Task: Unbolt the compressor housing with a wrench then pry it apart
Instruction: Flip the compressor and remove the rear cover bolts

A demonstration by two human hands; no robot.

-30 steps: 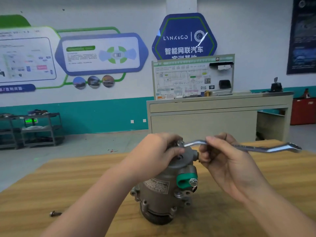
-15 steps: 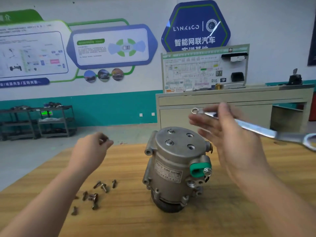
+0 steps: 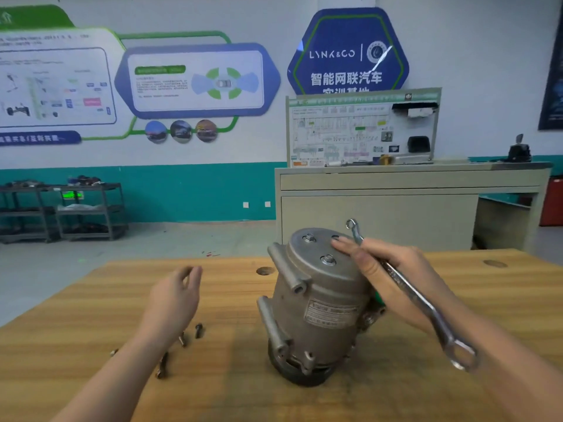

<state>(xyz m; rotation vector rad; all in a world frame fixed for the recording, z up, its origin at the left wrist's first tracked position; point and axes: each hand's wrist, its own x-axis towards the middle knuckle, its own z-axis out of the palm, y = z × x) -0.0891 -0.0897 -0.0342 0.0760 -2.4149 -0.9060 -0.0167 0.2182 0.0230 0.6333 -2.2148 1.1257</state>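
Right hand (image 3: 393, 272) held the wrench (image 3: 405, 292), its shaft lying across the palm with the thumb side curled over it, while the straightened fingers (image 3: 345, 245) reached onto the far right part of the compressor's round end cover. The wrench ran diagonally: its ring end (image 3: 351, 224) stuck up past the fingertips, above the cover's far edge, and its open end (image 3: 461, 354) hung out toward the near right, above the wooden surface (image 3: 396, 391).

The compressor (image 3: 316, 303) stood on that surface just right of centre, leaning a little so the end cover faced up and toward the camera. Two bolt heads (image 3: 327, 259) showed on the cover, one near its middle and one farther back on the left. A label sat on the side of the grey housing, and a green part was half hidden behind the right wrist.

The left hand (image 3: 175, 296) hovered above the surface, well apart from the compressor, with fingers loosely bent and nothing in them. Several loose bolts (image 3: 198, 329) lay scattered on the surface under and beside the left forearm. A round hole (image 3: 264, 271) in the surface sat just left of the compressor's upper edge.
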